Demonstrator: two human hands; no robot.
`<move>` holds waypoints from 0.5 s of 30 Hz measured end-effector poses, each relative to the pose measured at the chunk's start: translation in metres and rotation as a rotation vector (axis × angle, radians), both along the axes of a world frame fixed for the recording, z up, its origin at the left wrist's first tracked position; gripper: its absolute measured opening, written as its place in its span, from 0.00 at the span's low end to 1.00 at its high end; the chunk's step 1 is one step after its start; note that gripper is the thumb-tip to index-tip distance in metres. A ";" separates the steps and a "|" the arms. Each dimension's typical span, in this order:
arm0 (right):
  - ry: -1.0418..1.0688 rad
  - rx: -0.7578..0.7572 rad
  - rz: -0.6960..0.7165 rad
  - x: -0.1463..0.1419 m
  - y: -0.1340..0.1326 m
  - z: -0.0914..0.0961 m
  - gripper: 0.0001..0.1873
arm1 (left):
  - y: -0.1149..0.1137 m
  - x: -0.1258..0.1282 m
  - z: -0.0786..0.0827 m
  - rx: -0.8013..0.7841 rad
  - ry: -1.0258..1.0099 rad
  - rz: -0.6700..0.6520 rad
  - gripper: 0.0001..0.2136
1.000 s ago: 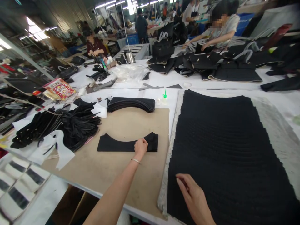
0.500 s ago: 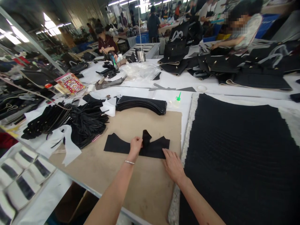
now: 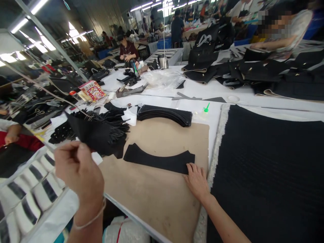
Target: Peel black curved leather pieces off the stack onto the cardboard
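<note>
My left hand (image 3: 79, 172) is raised at the left, fingers pinched on a thin black panel (image 3: 92, 135) that looks like leather or fabric. The panel hangs in the air before a heap of black strips and covers part of it. On a brown board (image 3: 152, 192) lies a black curved panel (image 3: 159, 162), flat, with a concave upper edge and pointed corners. Spread over this panel's right end is my right hand (image 3: 198, 180), its fingers resting on the panel and the board.
A stack of curved black pieces (image 3: 164, 114) sits at the board's far edge. To the right lies a large black sheet (image 3: 265, 175) with a pale ragged border. Black-and-white pieces (image 3: 32, 192) stand lower left. A green nozzle (image 3: 207, 108) is behind. Co-workers sit across the tables.
My left hand has moved left and up, lifting a black panel away from the curved panel. My right hand stays on its right end. The view has turned slightly left.
</note>
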State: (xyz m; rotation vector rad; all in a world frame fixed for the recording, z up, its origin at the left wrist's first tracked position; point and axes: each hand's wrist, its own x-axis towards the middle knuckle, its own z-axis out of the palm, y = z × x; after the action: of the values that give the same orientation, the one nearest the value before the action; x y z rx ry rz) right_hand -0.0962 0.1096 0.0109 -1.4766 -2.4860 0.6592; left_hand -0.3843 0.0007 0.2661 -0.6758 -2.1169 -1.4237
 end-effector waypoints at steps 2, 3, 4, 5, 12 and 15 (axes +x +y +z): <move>0.062 -0.031 -0.031 -0.004 -0.003 0.015 0.25 | -0.002 0.049 0.002 -0.062 0.070 -0.176 0.04; 0.122 -0.069 -0.041 -0.005 -0.007 0.026 0.27 | -0.002 0.071 -0.003 -0.139 0.060 -0.307 0.02; 0.236 -0.157 -0.052 -0.005 -0.012 0.039 0.28 | -0.002 0.092 -0.010 -0.185 0.052 -0.419 0.02; 0.403 -0.296 -0.060 -0.003 -0.019 0.054 0.30 | -0.003 0.111 -0.020 -0.217 0.024 -0.507 0.04; 1.065 -0.843 -0.252 0.043 -0.082 0.132 0.31 | -0.041 0.211 -0.112 -0.497 -0.304 -0.801 0.08; 0.852 -0.724 -0.351 0.070 -0.106 0.129 0.26 | -0.068 0.248 -0.132 -0.564 -0.478 -0.946 0.09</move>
State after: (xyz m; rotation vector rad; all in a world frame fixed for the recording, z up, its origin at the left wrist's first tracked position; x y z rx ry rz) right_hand -0.0260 0.0039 0.1395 -1.3228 -1.3503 1.7585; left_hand -0.1365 -0.0675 0.1339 -1.9074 -2.7738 -1.4964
